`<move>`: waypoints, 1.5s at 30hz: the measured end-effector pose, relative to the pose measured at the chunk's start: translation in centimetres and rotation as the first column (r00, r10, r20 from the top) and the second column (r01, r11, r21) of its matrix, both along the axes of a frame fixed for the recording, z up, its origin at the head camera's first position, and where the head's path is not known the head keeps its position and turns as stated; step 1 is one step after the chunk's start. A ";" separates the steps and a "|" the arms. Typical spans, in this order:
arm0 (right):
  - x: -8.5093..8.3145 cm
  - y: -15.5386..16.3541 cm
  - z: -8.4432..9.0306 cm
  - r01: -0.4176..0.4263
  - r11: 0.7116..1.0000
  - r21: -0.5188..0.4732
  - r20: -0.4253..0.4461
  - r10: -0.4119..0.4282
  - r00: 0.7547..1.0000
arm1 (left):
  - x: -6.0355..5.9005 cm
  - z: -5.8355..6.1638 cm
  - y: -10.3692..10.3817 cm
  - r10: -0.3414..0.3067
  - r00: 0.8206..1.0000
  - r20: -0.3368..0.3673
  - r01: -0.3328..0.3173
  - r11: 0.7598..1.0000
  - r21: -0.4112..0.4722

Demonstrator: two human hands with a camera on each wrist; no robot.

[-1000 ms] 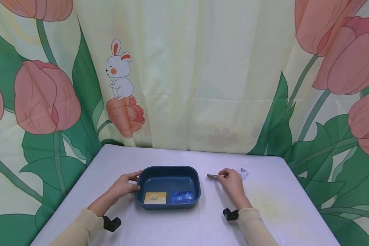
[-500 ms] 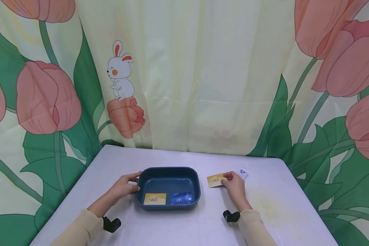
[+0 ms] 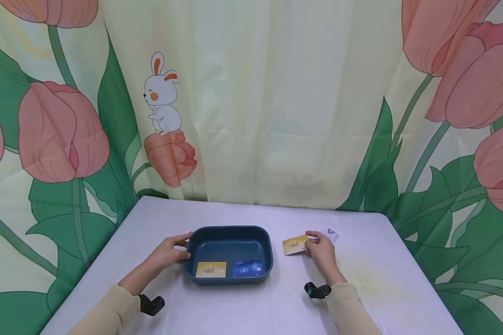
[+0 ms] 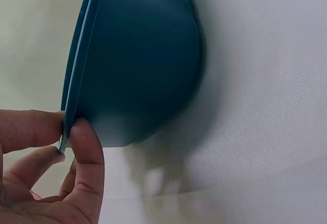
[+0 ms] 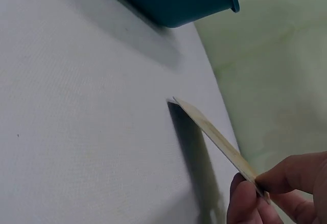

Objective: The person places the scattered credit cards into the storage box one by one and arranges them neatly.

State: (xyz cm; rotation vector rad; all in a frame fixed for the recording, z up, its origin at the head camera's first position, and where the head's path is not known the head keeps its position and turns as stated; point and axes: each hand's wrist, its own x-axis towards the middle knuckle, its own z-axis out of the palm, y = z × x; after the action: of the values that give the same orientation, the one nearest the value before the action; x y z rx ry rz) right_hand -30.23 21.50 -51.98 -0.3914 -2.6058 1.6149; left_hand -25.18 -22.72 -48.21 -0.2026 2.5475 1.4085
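We see the person's left hand point(image 3: 167, 252) at the left end of a dark blue tray point(image 3: 228, 246), its thumb and a finger pinching the rim from both sides, as the left wrist view shows closely. The tray stands upright on a table covered with white cloth point(image 3: 251, 309). Inside it, along the near wall, we find a gold card point(image 3: 211, 270) on the left and, just beside it but apart, a blue card point(image 3: 247, 268) marked VIP. To the right of the tray, clear of its rim, the right hand point(image 3: 322, 251) grips a second gold card point(image 3: 295, 244) by one end between thumb and fingers. We see its printed face from the head camera, while the right wrist view gives it nearly edge-on, slanting above its shadow; we cannot tell whether its far edge touches the cloth. Just behind the right hand, partly hidden by it, lies a pale printed piece point(image 3: 331, 235). Both arms wear cream sleeves point(image 3: 344, 302), with a black device point(image 3: 152, 305) at each wrist. Beyond the table we see a curtain point(image 3: 302, 93) with large pink tulips and a white rabbit point(image 3: 165, 104).
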 end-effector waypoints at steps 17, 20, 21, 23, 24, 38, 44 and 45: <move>0.2 -1.2 2.7 0.045 0.996 -0.081 -0.063 -0.051 0.997 | 0.0 0.1 0.2 0.003 1.000 -0.003 -0.003 1.000 -0.013; 0.3 -1.3 3.1 0.054 0.993 -0.108 -0.055 -0.060 0.997 | 0.0 0.1 0.2 0.005 1.000 -0.003 -0.005 1.000 -0.013; 0.3 -1.4 3.2 0.055 0.991 -0.122 -0.053 -0.061 0.997 | 0.0 0.2 0.2 0.005 1.000 -0.002 -0.005 1.000 -0.012; 0.4 -1.6 3.4 0.053 0.987 -0.151 -0.050 -0.061 0.997 | 0.0 0.2 0.2 0.007 1.000 -0.001 -0.007 1.000 -0.011; 0.4 -1.7 3.6 0.051 0.985 -0.166 -0.052 -0.061 0.997 | 0.0 0.1 0.2 0.007 1.000 -0.001 -0.007 1.000 -0.010; 0.8 -4.7 6.3 -0.054 0.944 -0.327 -0.160 0.001 0.987 | 0.2 0.2 0.0 0.009 1.000 -0.005 -0.009 1.000 0.001; 0.9 -6.2 6.3 -0.095 0.952 -0.291 -0.180 0.043 0.983 | 0.2 0.2 0.0 0.010 1.000 0.000 -0.010 1.000 0.015; 1.0 -6.5 6.3 -0.105 0.950 -0.295 -0.185 0.052 0.981 | 0.2 0.2 0.0 0.010 1.000 0.001 -0.010 1.000 0.017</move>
State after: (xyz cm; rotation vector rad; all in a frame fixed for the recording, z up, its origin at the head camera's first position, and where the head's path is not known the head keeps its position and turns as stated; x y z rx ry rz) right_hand -29.24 15.03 -45.70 -0.1483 -2.2769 1.9845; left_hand -24.97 -22.70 -48.05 -0.2135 2.5364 1.4324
